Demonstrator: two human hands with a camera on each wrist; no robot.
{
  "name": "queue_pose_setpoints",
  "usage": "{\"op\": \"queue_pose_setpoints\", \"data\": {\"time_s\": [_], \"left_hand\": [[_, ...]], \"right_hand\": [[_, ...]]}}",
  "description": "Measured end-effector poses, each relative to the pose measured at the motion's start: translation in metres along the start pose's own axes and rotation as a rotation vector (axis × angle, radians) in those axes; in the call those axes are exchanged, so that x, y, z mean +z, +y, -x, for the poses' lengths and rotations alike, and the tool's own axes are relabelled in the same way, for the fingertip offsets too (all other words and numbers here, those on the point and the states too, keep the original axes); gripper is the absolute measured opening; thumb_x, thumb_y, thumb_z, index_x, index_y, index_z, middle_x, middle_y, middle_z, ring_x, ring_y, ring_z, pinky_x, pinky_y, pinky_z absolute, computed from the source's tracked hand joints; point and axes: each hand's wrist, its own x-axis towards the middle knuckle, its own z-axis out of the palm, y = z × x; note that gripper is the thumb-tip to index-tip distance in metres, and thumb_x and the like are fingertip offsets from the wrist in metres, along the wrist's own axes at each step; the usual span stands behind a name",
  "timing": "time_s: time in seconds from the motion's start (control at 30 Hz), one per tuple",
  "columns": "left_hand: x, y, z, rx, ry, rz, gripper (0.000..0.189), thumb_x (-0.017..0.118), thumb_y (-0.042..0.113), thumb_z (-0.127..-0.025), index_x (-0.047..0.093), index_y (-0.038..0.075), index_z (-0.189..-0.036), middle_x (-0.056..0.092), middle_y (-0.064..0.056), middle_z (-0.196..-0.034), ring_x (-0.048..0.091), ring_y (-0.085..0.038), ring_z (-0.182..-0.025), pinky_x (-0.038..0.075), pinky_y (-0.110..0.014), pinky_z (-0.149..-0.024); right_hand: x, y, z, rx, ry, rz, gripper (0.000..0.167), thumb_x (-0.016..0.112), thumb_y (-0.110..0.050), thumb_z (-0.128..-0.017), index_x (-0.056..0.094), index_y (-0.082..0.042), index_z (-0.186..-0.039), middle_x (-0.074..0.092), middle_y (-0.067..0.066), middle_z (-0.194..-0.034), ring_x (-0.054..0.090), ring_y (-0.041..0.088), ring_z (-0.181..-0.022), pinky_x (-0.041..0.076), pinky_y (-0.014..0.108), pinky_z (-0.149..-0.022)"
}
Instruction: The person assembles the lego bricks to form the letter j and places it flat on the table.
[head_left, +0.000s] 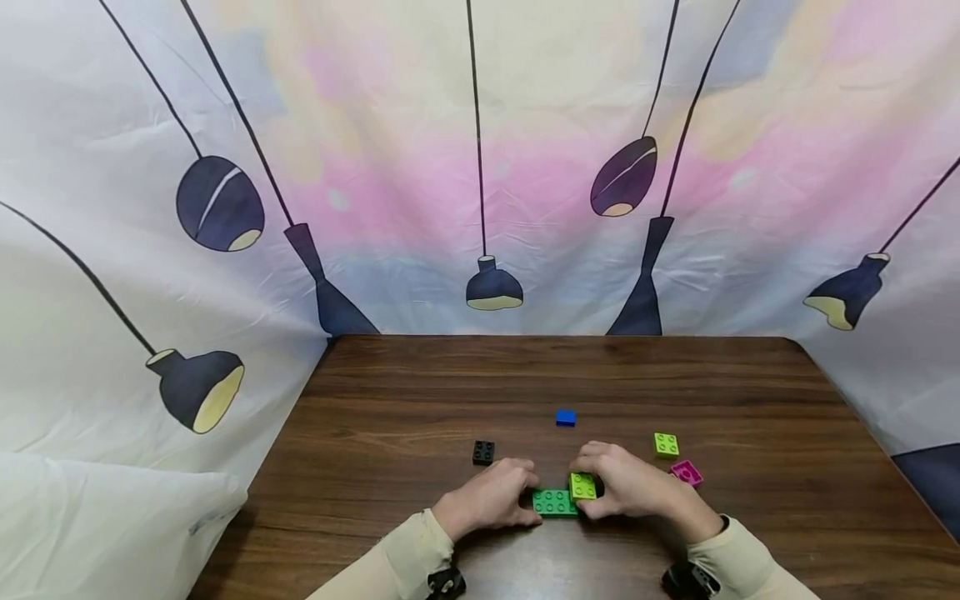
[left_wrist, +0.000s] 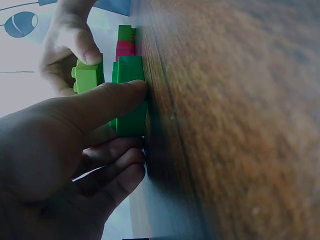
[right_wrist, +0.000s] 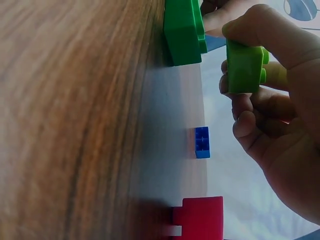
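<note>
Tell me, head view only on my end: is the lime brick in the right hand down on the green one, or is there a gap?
Observer: Gap. The right wrist view shows the lime brick in the right hand held just above the green brick, background showing between them.
Operator: Copy. Magenta brick near the right forearm: which way do its studs point?
Observer: Down. In the right wrist view its studs face the table.
</note>
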Motion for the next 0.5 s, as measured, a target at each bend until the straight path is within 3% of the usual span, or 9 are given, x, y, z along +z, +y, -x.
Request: {"op": "queue_pose_setpoints", "data": {"time_s": [0.5], "left_hand": [[0.001, 0.0, 0.0, -0.005, -0.007, -0.005, 0.022, 0.08, 0.033, -0.081, 0.067, 0.015, -0.081, 0.05, 0.008, -0.077, 0.041, 0.003, -0.063, 0.036, -0.008, -0.054]], "right_hand": [[0.011, 0.0, -0.002, -0.091, 0.061, 0.023, 0.028, 0.076, -0.026, -0.077, 0.071, -0.01, -0.1, 0.057, -0.012, -0.089, 0.048, -0.001, -0.08, 0.042, 0.01, -0.067]]}}
